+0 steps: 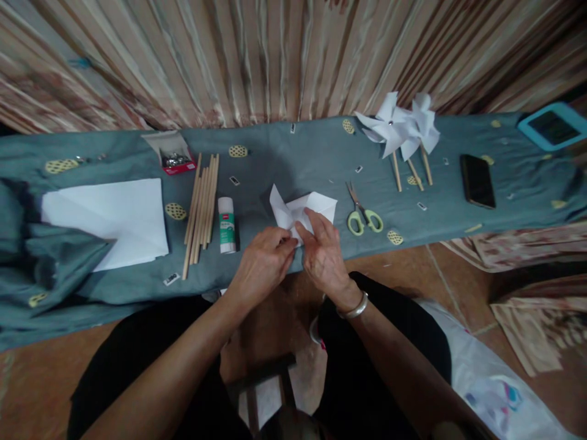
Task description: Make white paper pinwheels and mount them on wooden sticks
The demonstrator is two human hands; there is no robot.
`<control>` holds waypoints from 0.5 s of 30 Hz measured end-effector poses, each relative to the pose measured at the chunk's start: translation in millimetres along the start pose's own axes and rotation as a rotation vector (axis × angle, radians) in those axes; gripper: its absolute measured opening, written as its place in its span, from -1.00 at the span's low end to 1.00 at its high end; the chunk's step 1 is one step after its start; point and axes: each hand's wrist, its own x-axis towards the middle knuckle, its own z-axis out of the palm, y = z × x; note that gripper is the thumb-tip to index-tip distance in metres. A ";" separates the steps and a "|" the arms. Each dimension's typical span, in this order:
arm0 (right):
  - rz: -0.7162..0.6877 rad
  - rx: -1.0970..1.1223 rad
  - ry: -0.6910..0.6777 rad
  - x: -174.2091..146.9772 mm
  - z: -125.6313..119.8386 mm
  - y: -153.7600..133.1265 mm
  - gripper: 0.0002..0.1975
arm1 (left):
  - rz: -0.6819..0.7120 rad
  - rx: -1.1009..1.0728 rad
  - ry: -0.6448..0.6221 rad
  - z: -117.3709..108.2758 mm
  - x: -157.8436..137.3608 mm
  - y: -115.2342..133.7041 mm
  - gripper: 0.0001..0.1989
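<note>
A white paper pinwheel (pixel 316 201) with folded blades lies near the table's front edge, between both hands. My left hand (pixel 268 256) pinches the paper's near edge with thumb and finger. My right hand (pixel 324 252) presses its fingers onto the paper's middle and right side; the spot under the fingertips is hidden. To the right lie scissors (pixel 362 214) with light green handles, blades pointing away. A white and green glue stick (pixel 226 226) is left of my left hand, beside a bundle of wooden sticks (pixel 202 201).
Finished white pinwheels on sticks (pixel 394 125) lie at the back right, near a black phone (pixel 477 180) and a blue-framed device (pixel 553 125). At left are an open red box of metal pins (pixel 177 160) and white paper sheets (pixel 132 208). A curtain (pixel 275 61) hangs behind.
</note>
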 end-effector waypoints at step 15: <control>0.037 -0.073 0.087 45.0 -30.1 38.1 -0.56 | 0.030 0.039 -0.003 -2.4 2.1 -2.0 -0.84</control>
